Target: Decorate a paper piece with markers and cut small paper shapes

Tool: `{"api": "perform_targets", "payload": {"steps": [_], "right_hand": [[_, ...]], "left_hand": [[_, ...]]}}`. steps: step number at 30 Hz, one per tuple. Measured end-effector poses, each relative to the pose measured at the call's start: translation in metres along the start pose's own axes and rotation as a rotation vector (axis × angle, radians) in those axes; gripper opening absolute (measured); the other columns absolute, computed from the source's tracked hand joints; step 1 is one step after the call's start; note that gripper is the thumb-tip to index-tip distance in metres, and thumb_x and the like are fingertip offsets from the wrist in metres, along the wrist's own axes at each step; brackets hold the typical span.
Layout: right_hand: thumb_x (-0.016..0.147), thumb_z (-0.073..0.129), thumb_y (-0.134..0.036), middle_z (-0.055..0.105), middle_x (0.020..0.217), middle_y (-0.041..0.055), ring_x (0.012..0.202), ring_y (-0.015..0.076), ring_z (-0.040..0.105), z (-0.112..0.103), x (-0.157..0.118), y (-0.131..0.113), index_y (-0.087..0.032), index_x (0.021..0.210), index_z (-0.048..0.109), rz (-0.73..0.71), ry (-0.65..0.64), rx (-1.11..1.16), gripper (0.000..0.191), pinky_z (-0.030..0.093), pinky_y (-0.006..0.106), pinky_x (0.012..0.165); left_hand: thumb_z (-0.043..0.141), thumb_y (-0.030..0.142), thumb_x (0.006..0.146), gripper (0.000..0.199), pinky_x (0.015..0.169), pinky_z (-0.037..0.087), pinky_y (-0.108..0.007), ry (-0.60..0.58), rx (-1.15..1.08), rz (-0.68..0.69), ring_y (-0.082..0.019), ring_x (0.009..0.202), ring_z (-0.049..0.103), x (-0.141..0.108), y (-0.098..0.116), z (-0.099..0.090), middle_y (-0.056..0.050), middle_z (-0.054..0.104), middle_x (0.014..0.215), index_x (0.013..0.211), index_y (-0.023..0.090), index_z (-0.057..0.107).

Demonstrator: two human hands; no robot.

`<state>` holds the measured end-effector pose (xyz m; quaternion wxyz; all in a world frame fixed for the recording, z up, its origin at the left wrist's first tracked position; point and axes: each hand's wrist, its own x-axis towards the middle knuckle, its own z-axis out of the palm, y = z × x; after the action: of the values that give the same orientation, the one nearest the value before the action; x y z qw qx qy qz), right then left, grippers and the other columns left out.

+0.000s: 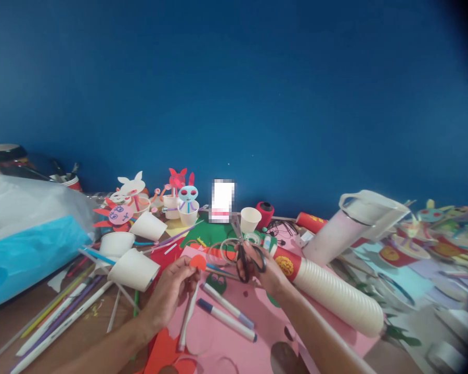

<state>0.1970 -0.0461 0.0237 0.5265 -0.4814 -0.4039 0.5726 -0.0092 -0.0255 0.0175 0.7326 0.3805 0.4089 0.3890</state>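
A blue wall (234, 93) rises behind a crowded wooden table (8, 332). Paper-cup figures (187, 205) are ranged along the back (apparently kept clear of the working area), and a long stack of paper cups (335, 293) is laid on its side. A pink paper sheet (234, 337) is spread beneath the hands, with two marker pens (226, 314) left within reach. Black-handled scissors (237, 227) are gripped in the closed right hand (255, 267), blades pointed upward, away from the paper. A small red paper disc (197, 262) is pinched between thumb and fingers of the left hand (167, 296), lifted off the sheet.
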Motion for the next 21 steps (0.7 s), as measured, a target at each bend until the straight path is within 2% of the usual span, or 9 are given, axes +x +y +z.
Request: {"api": "perform_targets", "payload": {"steps": [2, 4, 6, 8, 10, 15, 21], "right_hand": [[0.081, 0.045, -0.051, 0.054, 0.056, 0.0004, 0.043, 0.0097, 0.049, 0.008, -0.007, 0.005, -0.014, 0.086, 0.051, 0.012, 0.000, 0.052, 0.038, 0.033, 0.018, 0.037], [0.084, 0.039, -0.049, 0.053, 0.056, 0.0001, 0.045, 0.0096, 0.049, 0.019, -0.018, 0.006, -0.014, 0.089, 0.050, -0.079, -0.044, 0.083, 0.037, 0.036, 0.020, 0.042], [0.082, 0.045, -0.047, 0.053, 0.055, -0.0006, 0.046, 0.0093, 0.048, 0.028, -0.030, 0.005, -0.014, 0.097, 0.049, -0.147, -0.186, 0.038, 0.037, 0.037, 0.020, 0.044], [0.075, 0.055, -0.048, 0.054, 0.057, -0.0001, 0.046, 0.0088, 0.048, 0.035, -0.038, 0.003, -0.014, 0.098, 0.049, -0.135, -0.333, -0.041, 0.042, 0.037, 0.020, 0.044], [0.071, 0.060, -0.047, 0.054, 0.060, -0.0001, 0.047, 0.0084, 0.047, 0.037, -0.041, 0.005, -0.014, 0.098, 0.050, -0.098, -0.404, -0.105, 0.044, 0.039, 0.021, 0.046], [0.073, 0.058, -0.046, 0.053, 0.061, -0.0002, 0.047, 0.0087, 0.048, 0.032, -0.039, 0.012, -0.014, 0.099, 0.051, -0.074, -0.417, -0.215, 0.042, 0.040, 0.021, 0.046], [0.070, 0.058, -0.051, 0.053, 0.061, 0.0005, 0.047, 0.0097, 0.049, 0.031, -0.041, 0.009, -0.015, 0.099, 0.054, -0.017, -0.430, -0.264, 0.047, 0.042, 0.023, 0.046]], "left_hand": [[0.055, 0.022, 0.072, 0.012, 0.044, 0.031, -0.016, -0.018, 0.028, 0.049, -0.005, 0.047, 0.045, 0.002, 0.003, -0.003, 0.003, 0.051, 0.054, 0.064, 0.016, 0.049], [0.055, 0.023, 0.072, 0.015, 0.045, 0.031, -0.017, -0.028, 0.044, 0.095, -0.006, 0.045, 0.043, 0.003, 0.006, -0.005, 0.004, 0.049, 0.051, 0.062, 0.016, 0.048], [0.057, 0.025, 0.072, 0.016, 0.046, 0.034, -0.019, -0.013, 0.036, 0.125, -0.006, 0.046, 0.044, 0.004, 0.011, -0.008, 0.004, 0.050, 0.054, 0.062, 0.016, 0.048], [0.058, 0.025, 0.071, 0.014, 0.048, 0.035, -0.019, 0.022, 0.013, 0.141, -0.006, 0.049, 0.045, 0.004, 0.017, -0.009, 0.003, 0.052, 0.059, 0.065, 0.016, 0.049], [0.059, 0.025, 0.070, 0.013, 0.049, 0.036, -0.020, 0.048, -0.016, 0.152, -0.006, 0.049, 0.046, 0.002, 0.022, -0.009, 0.003, 0.053, 0.061, 0.067, 0.016, 0.051], [0.058, 0.026, 0.070, 0.014, 0.046, 0.035, -0.020, 0.043, -0.078, 0.172, -0.006, 0.049, 0.045, 0.000, 0.031, -0.008, 0.002, 0.053, 0.061, 0.065, 0.014, 0.054], [0.061, 0.027, 0.067, 0.017, 0.046, 0.035, -0.019, 0.109, -0.067, 0.180, -0.006, 0.049, 0.046, -0.002, 0.040, -0.007, 0.003, 0.052, 0.059, 0.061, 0.014, 0.053]]}}
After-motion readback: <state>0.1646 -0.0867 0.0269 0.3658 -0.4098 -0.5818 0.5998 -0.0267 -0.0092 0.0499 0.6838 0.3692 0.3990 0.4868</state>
